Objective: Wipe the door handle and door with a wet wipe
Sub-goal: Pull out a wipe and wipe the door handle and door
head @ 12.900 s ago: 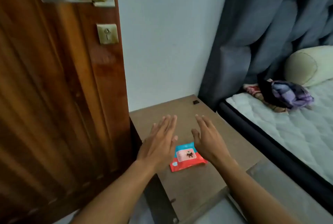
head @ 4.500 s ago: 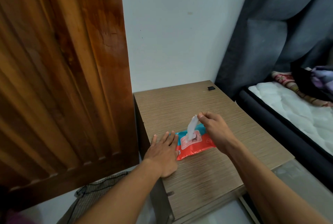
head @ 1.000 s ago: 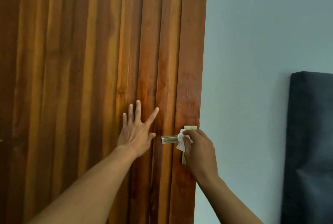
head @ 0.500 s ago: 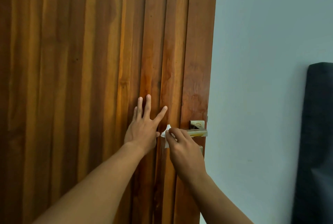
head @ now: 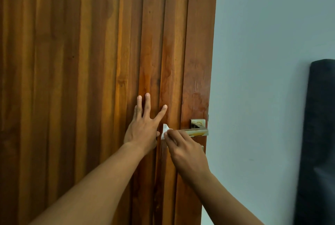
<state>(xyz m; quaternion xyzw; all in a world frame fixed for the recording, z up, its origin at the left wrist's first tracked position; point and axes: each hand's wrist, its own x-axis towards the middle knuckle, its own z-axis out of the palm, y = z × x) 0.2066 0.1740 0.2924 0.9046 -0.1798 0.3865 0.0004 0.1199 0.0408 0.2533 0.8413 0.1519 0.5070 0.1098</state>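
Observation:
A brown wooden door (head: 90, 79) with vertical grooves fills the left and middle. Its brass lever handle (head: 196, 131) sits on a square plate near the door's right edge. My right hand (head: 183, 149) is shut on a white wet wipe (head: 165, 129) and presses it on the handle's free left end. Only a small corner of the wipe shows above my fingers. My left hand (head: 145, 125) lies flat on the door just left of the handle, fingers spread, holding nothing.
A pale blue-grey wall (head: 262, 79) runs to the right of the door's edge. A dark upholstered panel (head: 320, 143) stands against the wall at the far right.
Over the last second my right hand slid the wipe left along the lever, from the plate end to the free end. My left hand stayed flat on the door.

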